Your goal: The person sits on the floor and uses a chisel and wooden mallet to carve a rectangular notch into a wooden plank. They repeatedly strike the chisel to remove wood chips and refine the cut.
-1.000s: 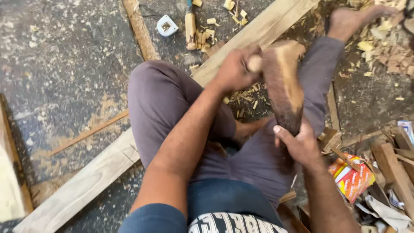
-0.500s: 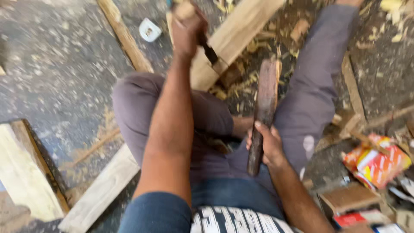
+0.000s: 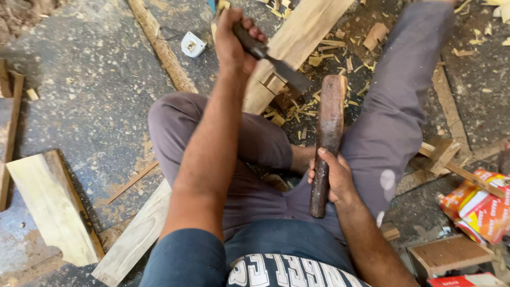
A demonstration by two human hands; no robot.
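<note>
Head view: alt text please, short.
Seen from above, a seated person's left hand holds a chisel against a long wooden plank, while the right hand holds a wooden mallet upright over the lap. Wood chips litter the floor.

Chisel [image 3: 271, 58] blade blurred; plank [image 3: 297, 37] cut off at top.

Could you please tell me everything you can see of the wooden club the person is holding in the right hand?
The wooden club is one dark brown piece, worn and rough-looking. It has a thick, rounded head at the far end and narrows to a slimmer handle toward the person. It points almost straight away from the body, between the spread legs, above the wood chips on the floor. The right hand grips it low on the handle, fingers wrapped around it, with the butt end sticking out below the fist. Nothing else touches it.
</note>
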